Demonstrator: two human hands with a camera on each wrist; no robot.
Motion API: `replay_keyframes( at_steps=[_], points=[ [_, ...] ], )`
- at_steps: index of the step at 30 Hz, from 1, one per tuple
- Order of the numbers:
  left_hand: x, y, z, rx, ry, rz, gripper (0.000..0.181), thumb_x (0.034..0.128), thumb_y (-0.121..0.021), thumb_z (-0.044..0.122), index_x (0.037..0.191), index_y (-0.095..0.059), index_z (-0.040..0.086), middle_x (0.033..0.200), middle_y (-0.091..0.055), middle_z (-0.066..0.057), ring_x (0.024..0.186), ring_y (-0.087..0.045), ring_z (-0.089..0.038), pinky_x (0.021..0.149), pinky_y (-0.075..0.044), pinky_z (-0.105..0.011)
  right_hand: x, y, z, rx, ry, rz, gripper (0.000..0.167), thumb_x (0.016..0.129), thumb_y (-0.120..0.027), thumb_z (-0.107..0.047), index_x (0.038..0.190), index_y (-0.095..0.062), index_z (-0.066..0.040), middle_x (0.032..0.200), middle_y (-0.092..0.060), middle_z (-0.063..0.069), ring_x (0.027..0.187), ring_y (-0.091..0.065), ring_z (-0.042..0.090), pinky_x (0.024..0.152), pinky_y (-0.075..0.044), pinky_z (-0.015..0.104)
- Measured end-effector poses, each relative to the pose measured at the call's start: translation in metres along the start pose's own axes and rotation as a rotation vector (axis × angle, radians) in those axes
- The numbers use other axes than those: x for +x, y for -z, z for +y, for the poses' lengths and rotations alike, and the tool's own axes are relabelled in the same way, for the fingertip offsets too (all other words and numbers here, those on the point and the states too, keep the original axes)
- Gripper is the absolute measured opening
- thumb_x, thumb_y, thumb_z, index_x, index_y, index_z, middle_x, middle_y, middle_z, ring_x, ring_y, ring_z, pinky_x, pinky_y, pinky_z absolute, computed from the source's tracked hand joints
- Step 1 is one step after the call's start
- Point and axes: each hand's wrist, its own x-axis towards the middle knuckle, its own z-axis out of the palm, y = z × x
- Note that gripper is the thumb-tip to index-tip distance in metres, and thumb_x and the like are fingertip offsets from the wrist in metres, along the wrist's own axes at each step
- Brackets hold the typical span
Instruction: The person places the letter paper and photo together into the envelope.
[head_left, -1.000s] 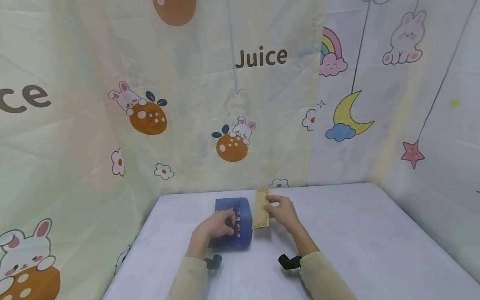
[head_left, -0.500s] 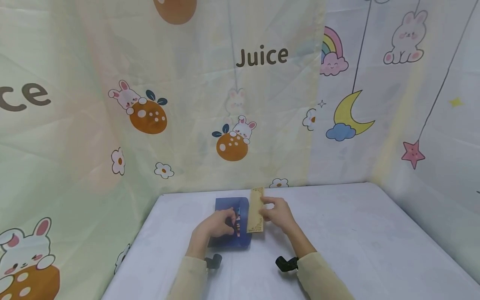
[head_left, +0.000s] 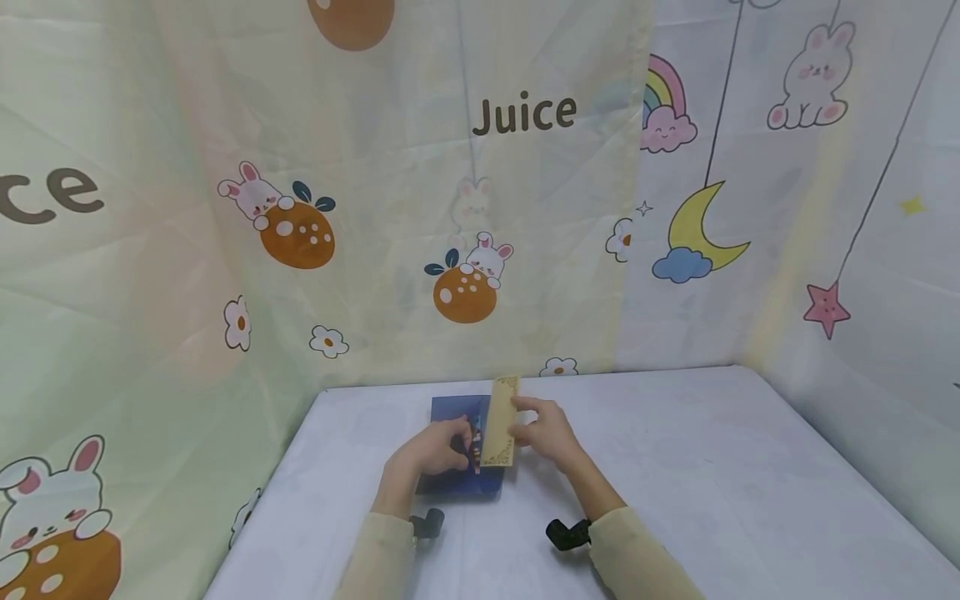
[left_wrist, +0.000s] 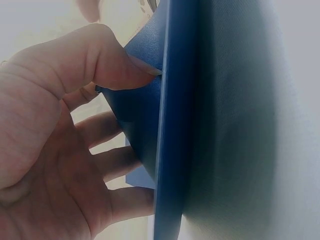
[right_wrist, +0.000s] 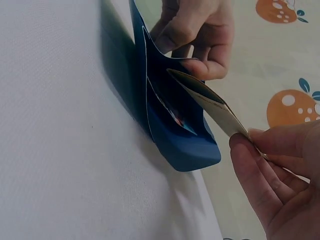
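Observation:
A blue envelope (head_left: 452, 407) lies on the table with its flap toward the right. My left hand (head_left: 431, 448) pinches the edge of its mouth and holds it apart. In the right wrist view the envelope's opening (right_wrist: 187, 150) gapes, and a colourful printed card (right_wrist: 175, 114) shows inside. My right hand (head_left: 550, 433) pinches a folded cream card (head_left: 498, 427) with gold corner patterns by its right edge. That card's far edge stands at the mouth of the envelope; how deep it reaches is unclear. In the left wrist view my thumb (left_wrist: 112, 60) presses on the blue paper (left_wrist: 145, 100).
The table (head_left: 675, 483) has a white cover. Patterned curtains (head_left: 390, 250) stand behind it and on both sides. A dark wrist camera (head_left: 567, 535) sits at my right wrist, and another dark camera (head_left: 429, 523) at my left.
My right hand has moved left with the cream card, from beside the envelope to over its flap and against the opening. The left hand and envelope have stayed in place.

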Motion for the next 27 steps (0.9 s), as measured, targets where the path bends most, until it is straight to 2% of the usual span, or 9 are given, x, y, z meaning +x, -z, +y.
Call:
replay_keyframes(
  at_steps=[9, 12, 17, 21, 24, 27],
  points=[
    [0.000, 0.001, 0.002, -0.005, 0.008, -0.003, 0.026, 0.0765, -0.078, 0.010, 0.086, -0.058, 0.023, 0.159, -0.048, -0.020, 0.145, -0.049, -0.042, 0.104, -0.046, -0.049, -0.002, -0.005, -0.002, -0.002, 0.000, -0.027, 0.061, 0.088, -0.075, -0.006, 0.146, -0.058, -0.007, 0.149, -0.059, 0.019, 0.074, -0.076, 0.021, 0.077, -0.061, 0.047],
    [0.001, 0.001, 0.002, -0.004, 0.008, -0.004, 0.026, 0.0766, -0.078, 0.010, 0.087, -0.058, 0.023, 0.159, -0.047, -0.020, 0.142, -0.053, -0.041, 0.102, -0.046, -0.048, -0.003, -0.007, -0.003, 0.000, 0.015, -0.042, 0.061, 0.088, -0.075, -0.006, 0.146, -0.057, -0.005, 0.148, -0.059, 0.021, 0.074, -0.076, 0.021, 0.076, -0.060, 0.049],
    [0.001, 0.002, 0.001, -0.001, -0.001, -0.006, 0.027, 0.0762, -0.078, 0.010, 0.087, -0.058, 0.023, 0.160, -0.047, -0.021, 0.140, -0.055, -0.040, 0.099, -0.047, -0.047, -0.004, -0.009, -0.002, -0.001, 0.025, -0.074, 0.061, 0.088, -0.075, -0.006, 0.145, -0.056, -0.002, 0.147, -0.059, 0.023, 0.076, -0.077, 0.021, 0.075, -0.062, 0.043],
    [0.001, 0.001, 0.001, -0.004, -0.005, -0.005, 0.027, 0.0757, -0.078, 0.010, 0.087, -0.058, 0.023, 0.159, -0.047, -0.020, 0.145, -0.048, -0.042, 0.110, -0.045, -0.052, -0.005, -0.010, -0.001, -0.006, 0.022, -0.104, 0.060, 0.088, -0.076, -0.007, 0.145, -0.057, -0.001, 0.148, -0.058, 0.024, 0.080, -0.078, 0.021, 0.076, -0.062, 0.038],
    [0.000, 0.001, 0.001, -0.002, -0.007, -0.003, 0.027, 0.0759, -0.078, 0.010, 0.087, -0.058, 0.023, 0.159, -0.047, -0.021, 0.145, -0.049, -0.041, 0.112, -0.044, -0.052, -0.005, -0.012, 0.000, -0.010, 0.019, -0.127, 0.060, 0.087, -0.077, -0.007, 0.143, -0.057, 0.001, 0.146, -0.059, 0.026, 0.082, -0.078, 0.021, 0.075, -0.063, 0.036],
    [0.001, 0.000, 0.000, -0.004, -0.003, -0.005, 0.027, 0.0762, -0.078, 0.010, 0.087, -0.058, 0.023, 0.159, -0.047, -0.021, 0.142, -0.053, -0.040, 0.107, -0.046, -0.051, -0.006, -0.013, 0.000, -0.015, 0.016, -0.144, 0.059, 0.086, -0.077, -0.007, 0.142, -0.059, 0.002, 0.143, -0.061, 0.027, 0.083, -0.078, 0.021, 0.074, -0.063, 0.035]
  ],
)
